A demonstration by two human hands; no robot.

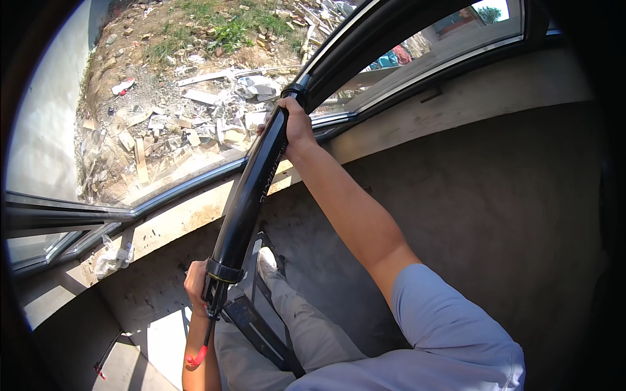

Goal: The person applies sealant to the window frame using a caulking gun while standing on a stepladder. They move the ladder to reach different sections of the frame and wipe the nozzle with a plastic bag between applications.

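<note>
Both hands are clamped on the long black caulking gun (pixel 251 189), right hand (pixel 295 124) near its nozzle at the window frame (pixel 365 39), left hand (pixel 195 281) at the trigger; a slip on the stepladder (pixel 261 326) could smear sealant.

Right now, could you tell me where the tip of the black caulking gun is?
In the head view, upper centre: the caulking gun tip meets the black window frame, beside the right hand.

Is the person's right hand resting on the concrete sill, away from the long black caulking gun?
No, the right hand grips the front end of the black caulking gun at the window frame.
</note>
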